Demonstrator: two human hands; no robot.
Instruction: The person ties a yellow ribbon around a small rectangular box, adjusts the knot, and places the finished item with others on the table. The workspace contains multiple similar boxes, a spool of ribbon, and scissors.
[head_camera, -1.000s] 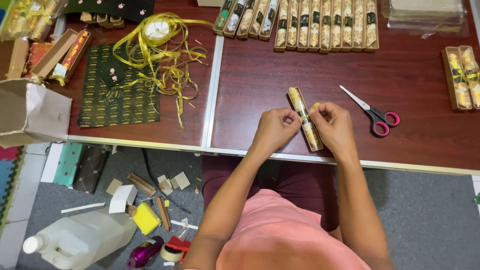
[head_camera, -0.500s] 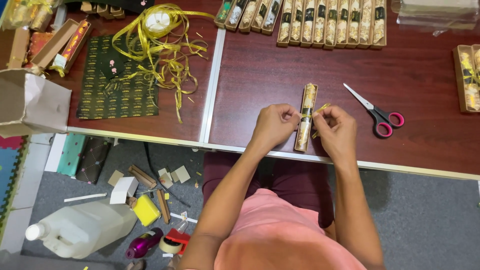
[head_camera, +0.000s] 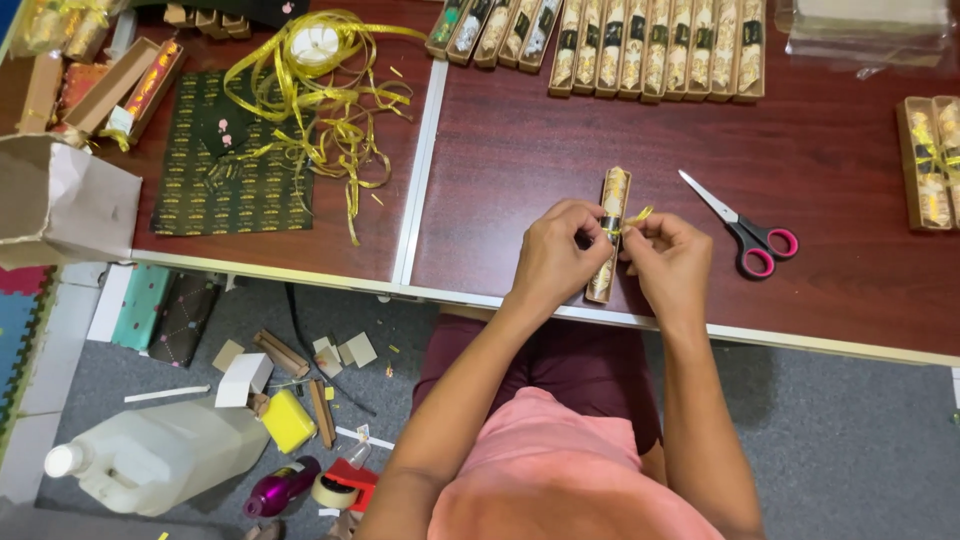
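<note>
Head view: left hand (head_camera: 553, 255) and right hand (head_camera: 668, 262) are pinching gold ribbon (head_camera: 632, 218) around a narrow box (head_camera: 608, 235) near the bench's front edge; knot-tying step, likely needing an even pull.

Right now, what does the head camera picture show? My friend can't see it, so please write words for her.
Two hands, left and right, tie a gold ribbon around a narrow box on a dark red table. Scissors lie to the right, a row of boxes sits at the far edge, and loose ribbon tangles at the left.

slim gold box (head_camera: 610, 235), gold ribbon (head_camera: 636, 216) tied round
</note>
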